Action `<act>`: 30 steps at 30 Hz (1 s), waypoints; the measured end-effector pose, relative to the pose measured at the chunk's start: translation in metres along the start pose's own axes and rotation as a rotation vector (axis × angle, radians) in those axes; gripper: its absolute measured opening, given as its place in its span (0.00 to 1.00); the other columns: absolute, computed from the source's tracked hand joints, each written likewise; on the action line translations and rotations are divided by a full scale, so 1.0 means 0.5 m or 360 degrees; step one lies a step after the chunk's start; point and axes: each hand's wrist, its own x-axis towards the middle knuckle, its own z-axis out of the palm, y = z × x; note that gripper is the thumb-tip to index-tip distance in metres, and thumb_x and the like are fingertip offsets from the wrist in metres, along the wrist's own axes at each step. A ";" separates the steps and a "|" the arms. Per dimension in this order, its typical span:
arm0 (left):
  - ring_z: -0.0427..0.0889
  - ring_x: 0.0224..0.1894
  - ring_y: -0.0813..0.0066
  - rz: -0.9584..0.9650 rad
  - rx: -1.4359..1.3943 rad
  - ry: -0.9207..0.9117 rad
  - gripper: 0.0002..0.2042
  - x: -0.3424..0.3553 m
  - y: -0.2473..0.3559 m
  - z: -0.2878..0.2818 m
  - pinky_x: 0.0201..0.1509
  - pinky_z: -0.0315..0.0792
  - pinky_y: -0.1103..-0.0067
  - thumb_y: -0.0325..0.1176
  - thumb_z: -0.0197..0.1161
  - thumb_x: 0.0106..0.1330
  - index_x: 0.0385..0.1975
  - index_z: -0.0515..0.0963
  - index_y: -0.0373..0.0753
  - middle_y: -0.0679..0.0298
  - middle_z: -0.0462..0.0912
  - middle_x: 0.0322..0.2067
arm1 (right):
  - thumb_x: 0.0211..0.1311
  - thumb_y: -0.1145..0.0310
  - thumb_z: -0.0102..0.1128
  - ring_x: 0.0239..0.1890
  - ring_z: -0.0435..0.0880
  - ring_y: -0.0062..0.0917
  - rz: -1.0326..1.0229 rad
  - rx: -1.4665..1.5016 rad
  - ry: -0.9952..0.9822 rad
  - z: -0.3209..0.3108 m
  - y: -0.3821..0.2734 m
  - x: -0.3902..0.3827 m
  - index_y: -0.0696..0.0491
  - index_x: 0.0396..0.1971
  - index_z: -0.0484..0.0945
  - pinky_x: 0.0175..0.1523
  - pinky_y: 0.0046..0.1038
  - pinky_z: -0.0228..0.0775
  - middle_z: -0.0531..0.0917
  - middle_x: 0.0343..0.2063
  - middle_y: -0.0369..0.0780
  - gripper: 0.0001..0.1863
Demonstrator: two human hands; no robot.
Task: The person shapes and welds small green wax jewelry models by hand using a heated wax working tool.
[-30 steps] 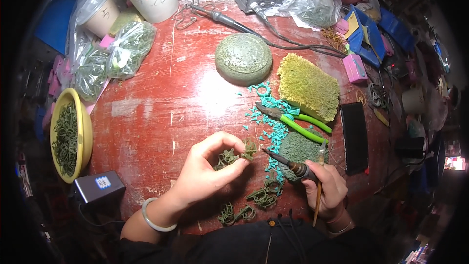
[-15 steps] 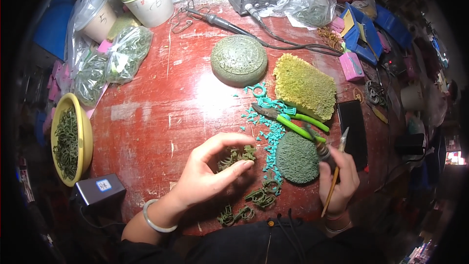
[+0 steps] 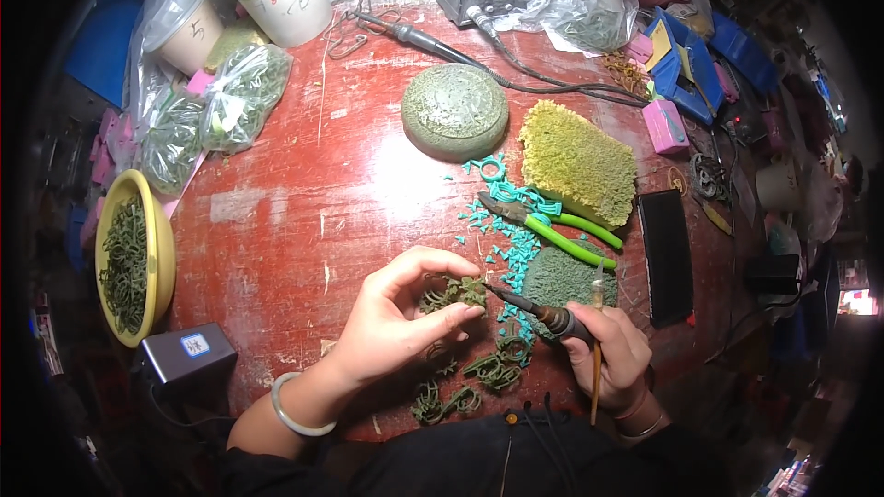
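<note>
1. Head view: a small green wax piece (image 3: pixel 453 292) sits near the front of a worn red table (image 3: pixel 304 184), pinched between the thumb and fingertips of the left hand (image 3: pixel 391 322), which curl over it from the left.
2. The dark tip of a soldering-style wax pen (image 3: pixel 534 311) touches the piece from the right.
3. Just in front of the hands lie more green wax rings (image 3: pixel 465 385). Behind the pen lie turquoise wax scraps (image 3: pixel 511 239), green-handled pliers (image 3: pixel 552 225), a dark green pad (image 3: pixel 562 278) and a yellow sponge (image 3: pixel 575 161). A round green disc (image 3: pixel 454 110) lies further back, and a yellow bowl of rings (image 3: pixel 133 258) stands far left.
4. The left fingers are clamped on the wax piece. The right hand (image 3: pixel 612 354) is closed around the pen and also holds a thin stick (image 3: pixel 597 350) upright.
</note>
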 end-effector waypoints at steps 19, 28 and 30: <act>0.79 0.52 0.76 0.0159 0.0219 -0.0020 0.17 0.003 -0.007 -0.003 0.52 0.79 0.79 0.18 0.70 0.63 0.52 0.79 0.33 0.61 0.78 0.51 | 0.66 0.69 0.69 0.33 0.87 0.37 -0.0053 -0.0099 -0.0051 -0.001 -0.003 0.003 0.61 0.50 0.81 0.38 0.31 0.79 0.85 0.36 0.47 0.17; 0.79 0.52 0.75 0.0209 0.0278 0.0009 0.18 0.003 -0.014 -0.004 0.53 0.79 0.78 0.15 0.71 0.61 0.51 0.77 0.33 0.61 0.78 0.49 | 0.66 0.72 0.68 0.34 0.86 0.38 -0.0035 -0.0065 0.0016 -0.005 0.001 0.008 0.61 0.52 0.81 0.39 0.32 0.79 0.84 0.36 0.47 0.17; 0.79 0.51 0.73 0.0245 0.0303 0.0027 0.19 0.003 -0.018 -0.002 0.50 0.82 0.77 0.13 0.70 0.60 0.50 0.75 0.32 0.59 0.78 0.48 | 0.66 0.76 0.65 0.37 0.85 0.40 -0.0003 -0.0236 0.0189 -0.003 0.005 0.004 0.63 0.54 0.80 0.43 0.33 0.79 0.82 0.38 0.50 0.18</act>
